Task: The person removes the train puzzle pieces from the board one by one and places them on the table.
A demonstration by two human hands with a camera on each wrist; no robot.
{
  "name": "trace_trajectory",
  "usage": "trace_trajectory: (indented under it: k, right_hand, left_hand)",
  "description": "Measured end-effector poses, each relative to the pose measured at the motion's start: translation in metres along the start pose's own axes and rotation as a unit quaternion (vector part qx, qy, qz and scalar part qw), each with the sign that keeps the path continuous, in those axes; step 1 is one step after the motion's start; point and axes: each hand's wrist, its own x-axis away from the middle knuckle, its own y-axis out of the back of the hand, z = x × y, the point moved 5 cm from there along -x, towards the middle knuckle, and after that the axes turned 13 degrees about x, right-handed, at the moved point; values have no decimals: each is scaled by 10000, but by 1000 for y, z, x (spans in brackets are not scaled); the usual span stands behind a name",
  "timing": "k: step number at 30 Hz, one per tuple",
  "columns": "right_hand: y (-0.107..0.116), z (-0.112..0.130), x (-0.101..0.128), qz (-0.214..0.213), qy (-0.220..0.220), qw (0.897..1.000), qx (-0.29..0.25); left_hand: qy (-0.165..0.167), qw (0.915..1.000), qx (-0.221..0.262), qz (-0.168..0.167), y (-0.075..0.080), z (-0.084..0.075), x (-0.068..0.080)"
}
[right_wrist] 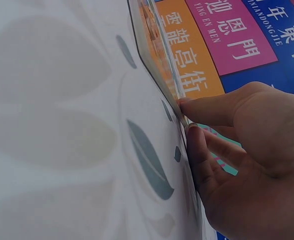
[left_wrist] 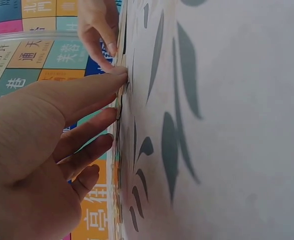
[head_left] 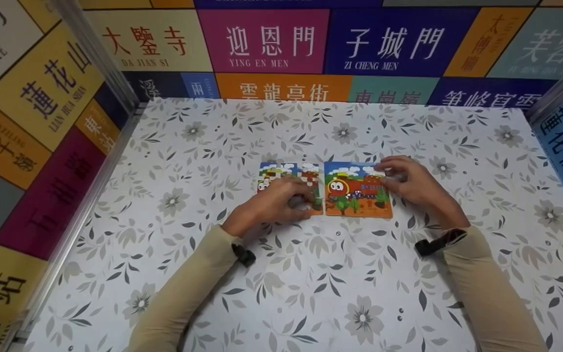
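Note:
Two small pictures lie side by side on the table. On the left picture puzzle (head_left: 277,169), a cartoon train shows in a patchy, broken-up pattern. My left hand (head_left: 276,199) covers much of it, fingers loosely bent and spread. In the left wrist view the thumb and fingertips touch the thin puzzle edge (left_wrist: 117,170); whether they hold a piece is hidden. The right picture card (head_left: 355,188) shows an unbroken red train with big eyes. My right hand (head_left: 416,186) pinches its right edge between thumb and fingertip, seen close in the right wrist view beside the card (right_wrist: 159,62).
A white tablecloth (head_left: 359,274) with grey leaves and flowers covers the table. Colourful panels (head_left: 262,44) with large characters stand behind the far edge and along both sides. Black straps (head_left: 245,254) sit at both wrists, over beige sleeves (head_left: 188,288).

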Motion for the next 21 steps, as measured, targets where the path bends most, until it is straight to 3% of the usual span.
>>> trace_trajectory:
  k: [11, 21]
  right_hand:
    - [0, 2, 0, -48, 48, 9999, 80]
    - [0, 0, -1, -58, 122, 9999, 43]
  left_hand:
    - [-62, 9998, -155, -93, -1, -5, -1]
    - [-266, 9996, -6, 68, -11, -17, -12]
